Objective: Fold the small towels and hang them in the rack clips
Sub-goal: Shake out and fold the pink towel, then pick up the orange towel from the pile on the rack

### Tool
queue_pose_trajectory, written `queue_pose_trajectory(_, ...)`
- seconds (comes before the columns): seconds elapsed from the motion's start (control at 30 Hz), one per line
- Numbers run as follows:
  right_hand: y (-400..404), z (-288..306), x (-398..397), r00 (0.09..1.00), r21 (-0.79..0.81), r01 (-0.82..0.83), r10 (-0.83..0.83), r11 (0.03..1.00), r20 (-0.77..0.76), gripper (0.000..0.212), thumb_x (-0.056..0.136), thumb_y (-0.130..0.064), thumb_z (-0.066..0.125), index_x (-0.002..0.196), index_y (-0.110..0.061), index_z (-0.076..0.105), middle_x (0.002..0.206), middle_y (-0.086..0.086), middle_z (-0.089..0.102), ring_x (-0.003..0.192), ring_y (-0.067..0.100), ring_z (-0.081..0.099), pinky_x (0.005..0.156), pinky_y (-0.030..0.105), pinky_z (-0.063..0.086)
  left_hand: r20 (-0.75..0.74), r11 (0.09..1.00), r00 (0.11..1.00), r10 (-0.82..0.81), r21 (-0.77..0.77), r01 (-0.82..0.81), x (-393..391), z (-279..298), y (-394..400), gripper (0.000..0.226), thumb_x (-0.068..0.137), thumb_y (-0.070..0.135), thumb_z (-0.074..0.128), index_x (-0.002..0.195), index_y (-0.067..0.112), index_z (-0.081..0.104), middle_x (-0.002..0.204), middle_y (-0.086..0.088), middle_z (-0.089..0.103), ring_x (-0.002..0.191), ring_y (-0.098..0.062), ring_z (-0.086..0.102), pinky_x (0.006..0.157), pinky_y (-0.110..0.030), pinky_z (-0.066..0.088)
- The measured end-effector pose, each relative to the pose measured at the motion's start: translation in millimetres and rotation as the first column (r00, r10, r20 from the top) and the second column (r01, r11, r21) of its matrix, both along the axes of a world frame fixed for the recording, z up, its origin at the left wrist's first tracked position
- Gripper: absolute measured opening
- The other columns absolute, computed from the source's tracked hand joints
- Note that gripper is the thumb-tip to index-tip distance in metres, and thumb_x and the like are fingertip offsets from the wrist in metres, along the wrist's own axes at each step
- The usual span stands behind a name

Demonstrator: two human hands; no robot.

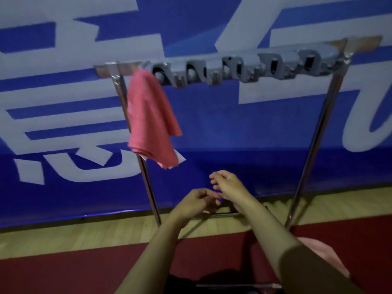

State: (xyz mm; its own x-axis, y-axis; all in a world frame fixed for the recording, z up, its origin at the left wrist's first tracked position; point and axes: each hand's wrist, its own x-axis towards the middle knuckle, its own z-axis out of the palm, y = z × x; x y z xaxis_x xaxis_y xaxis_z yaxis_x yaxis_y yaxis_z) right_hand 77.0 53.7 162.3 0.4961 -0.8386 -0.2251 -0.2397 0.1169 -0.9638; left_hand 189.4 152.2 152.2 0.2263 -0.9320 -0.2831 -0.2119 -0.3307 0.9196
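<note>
A folded pink towel (151,122) hangs from the leftmost grey clip of the clip bar (244,66) on a chrome rack (314,145). The other clips along the bar hold nothing. Both of my hands are low in front of the rack, below the towel and apart from it. My left hand (196,201) has loosely curled fingers and holds nothing. My right hand (228,184) sits just above and right of it, fingers relaxed, also holding nothing. The two hands nearly touch at the fingertips.
A blue banner (233,128) with large white characters stands right behind the rack. Below it runs a wooden floor strip (84,234), then red flooring (63,272). A pink shape (318,253), maybe more cloth, shows behind my right forearm.
</note>
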Motion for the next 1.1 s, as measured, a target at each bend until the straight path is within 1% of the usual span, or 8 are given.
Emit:
queue_pose_trajectory(0.2, -36, -53, -61, 0.998, 0.085, 0.065, -0.064, 0.994, -0.015, 0.016, 0.103, -0.017, 0.053, 0.097, -0.014, 0.068, 0.096, 0.007, 0.063, 0.068, 0.011, 0.057, 0.061, 0.023, 0.053, 0.014, 0.996, 0.996, -0.086, 0.039, 0.085, -45, -37, -41, 0.024, 0.108, 0.015, 0.048, 0.115, 0.008, 0.07, 0.096, 0.004, 0.074, 0.079, -0.008, 0.068, 0.076, -0.027, 0.053)
queue_pose_trajectory(0.3, -54, -88, -95, 0.991, 0.116, 0.11, -0.101, 0.987, -0.085, 0.02, 0.103, -0.02, 0.052, 0.092, -0.021, 0.069, 0.09, -0.002, 0.065, 0.076, 0.008, 0.061, 0.068, 0.023, 0.052, 0.022, 0.991, 0.993, -0.118, 0.064, 0.116, -68, -57, -65, 0.024, 0.109, 0.014, 0.047, 0.116, 0.008, 0.069, 0.094, 0.001, 0.072, 0.077, -0.011, 0.066, 0.07, -0.023, 0.053)
queue_pose_trajectory(0.47, -88, -132, -138, 0.944, 0.054, 0.031, -0.012, 0.998, -0.33, 0.018, 0.096, -0.024, 0.054, 0.085, -0.02, 0.068, 0.077, -0.002, 0.065, 0.063, 0.013, 0.056, 0.063, 0.029, 0.046, 0.049, 0.973, 0.978, -0.202, 0.127, 0.195, -98, -89, -89, 0.022, 0.109, 0.008, 0.045, 0.117, 0.005, 0.066, 0.089, -0.003, 0.068, 0.06, -0.006, 0.06, 0.055, -0.017, 0.048)
queue_pose_trajectory(0.57, -114, -147, -159, 0.843, 0.001, -0.068, 0.058, 0.998, -0.535, 0.017, 0.095, -0.019, 0.051, 0.093, -0.021, 0.068, 0.077, 0.0, 0.062, 0.068, 0.018, 0.058, 0.062, 0.026, 0.048, 0.111, 0.938, 0.939, -0.327, 0.159, 0.308, -111, -93, -112, 0.02, 0.109, 0.01, 0.047, 0.111, 0.01, 0.067, 0.085, -0.001, 0.069, 0.057, -0.006, 0.06, 0.055, -0.02, 0.048)
queue_pose_trajectory(0.7, -144, -176, -192, 0.637, 0.041, -0.137, 0.12, 0.99, -0.762, 0.032, 0.096, -0.017, 0.061, 0.125, -0.007, 0.066, 0.119, 0.015, 0.069, 0.096, 0.028, 0.063, 0.076, 0.035, 0.054, 0.164, 0.91, 0.899, -0.405, 0.165, 0.38, -121, -90, -136, 0.022, 0.109, 0.016, 0.049, 0.108, 0.013, 0.07, 0.087, 0.002, 0.073, 0.068, -0.011, 0.064, 0.064, -0.025, 0.053)
queue_pose_trajectory(0.83, -153, -200, -202, 0.485, 0.13, -0.226, 0.228, 0.965, -0.844, 0.039, 0.102, -0.014, 0.049, 0.138, 0.0, 0.057, 0.136, 0.021, 0.06, 0.119, 0.035, 0.062, 0.056, 0.022, 0.045, 0.397, 0.86, 0.764, -0.509, 0.196, 0.471, -132, -110, -143, 0.019, 0.104, 0.02, 0.055, 0.103, 0.015, 0.072, 0.096, -0.004, 0.078, 0.078, -0.018, 0.069, 0.077, -0.032, 0.058)
queue_pose_trajectory(0.97, -153, -224, -199, 0.283, 0.152, -0.322, 0.248, 0.935, -0.927, 0.039, 0.103, -0.013, 0.043, 0.138, 0.001, 0.054, 0.144, 0.021, 0.055, 0.133, 0.034, 0.053, 0.101, 0.033, 0.045, 0.445, 0.846, 0.721, -0.531, 0.238, 0.477, -144, -125, -149, 0.021, 0.104, 0.021, 0.055, 0.105, 0.011, 0.072, 0.1, -0.01, 0.077, 0.094, -0.029, 0.072, 0.084, -0.035, 0.057)
queue_pose_trajectory(1.1, -157, -250, -210, 0.133, 0.3, -0.377, 0.372, 0.876, -0.919, 0.044, 0.102, -0.014, 0.049, 0.144, -0.002, 0.05, 0.149, 0.016, 0.051, 0.138, 0.029, 0.048, 0.112, 0.033, 0.037, 0.517, 0.802, 0.621, -0.59, 0.281, 0.527, -147, -123, -156, 0.023, 0.104, 0.023, 0.052, 0.105, 0.012, 0.072, 0.102, -0.008, 0.075, 0.098, -0.026, 0.069, 0.089, -0.035, 0.055)
